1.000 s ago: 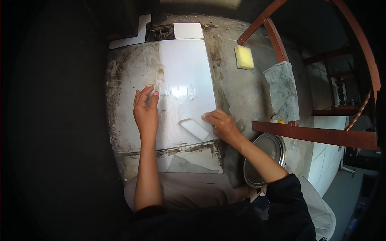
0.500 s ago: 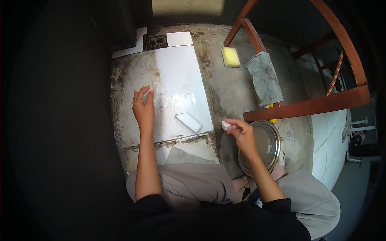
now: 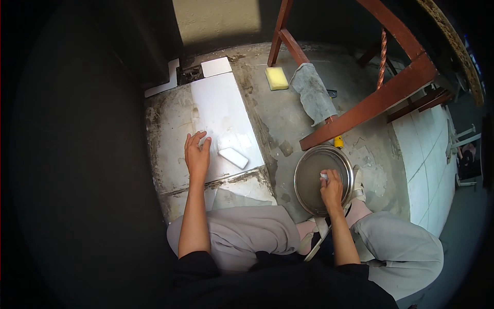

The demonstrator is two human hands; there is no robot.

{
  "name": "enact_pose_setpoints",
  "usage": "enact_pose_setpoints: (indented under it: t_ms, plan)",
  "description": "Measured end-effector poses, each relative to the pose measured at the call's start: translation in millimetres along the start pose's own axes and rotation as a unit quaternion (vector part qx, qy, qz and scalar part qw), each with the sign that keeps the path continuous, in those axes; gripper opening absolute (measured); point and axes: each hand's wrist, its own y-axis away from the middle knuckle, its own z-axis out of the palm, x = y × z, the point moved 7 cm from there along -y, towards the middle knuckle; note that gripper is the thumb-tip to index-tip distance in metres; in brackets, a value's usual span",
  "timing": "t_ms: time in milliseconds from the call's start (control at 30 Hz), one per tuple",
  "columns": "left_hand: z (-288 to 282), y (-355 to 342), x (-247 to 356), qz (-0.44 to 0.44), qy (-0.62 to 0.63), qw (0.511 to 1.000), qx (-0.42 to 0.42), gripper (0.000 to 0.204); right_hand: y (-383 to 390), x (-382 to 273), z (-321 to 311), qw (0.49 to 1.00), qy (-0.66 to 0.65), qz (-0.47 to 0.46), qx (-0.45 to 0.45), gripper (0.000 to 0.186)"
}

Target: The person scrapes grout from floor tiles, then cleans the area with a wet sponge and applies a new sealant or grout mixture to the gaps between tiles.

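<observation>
Over the round metal basin [image 3: 297, 181] of murky water, my right hand [image 3: 332, 191] pinches a small white wad [image 3: 323, 176]. Its material is too small to make out. My left hand [image 3: 196, 158] hovers above the dirt-streaked floor tile, fingers loosely curved and thumb apart, with nothing in it. Just right of that hand, a white block [image 3: 233, 157] with rounded corners and a darker edge lies on the cleaner, whiter strip of tile [image 3: 221, 105].
A yellow sponge [image 3: 277, 79] lies on the concrete beside a reddish-brown wooden frame [image 3: 370, 105]. A grey rag [image 3: 313, 95] drapes over one of its bars. Below the bar shows a yellow object [image 3: 338, 142]. A dark wall [image 3: 77, 154] rises at left.
My right hand has moved right, from beside the basin to over its water, still with the white wad. The view has shifted, and my left hand remains open above the tile.
</observation>
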Motion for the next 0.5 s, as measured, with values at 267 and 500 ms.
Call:
enact_pose_setpoints:
  t_ms: [267,500]
  plan:
    - [-35,-1,-16,-0.012,0.041,0.997,0.065,0.029,-6,5,11,0.978,-0.159,0.113,-0.069,0.018]
    - [0,12,13,0.066,-0.052,0.993,-0.087,0.049,-12,26,29,0.717,-0.631,0.263,-0.132,0.022]
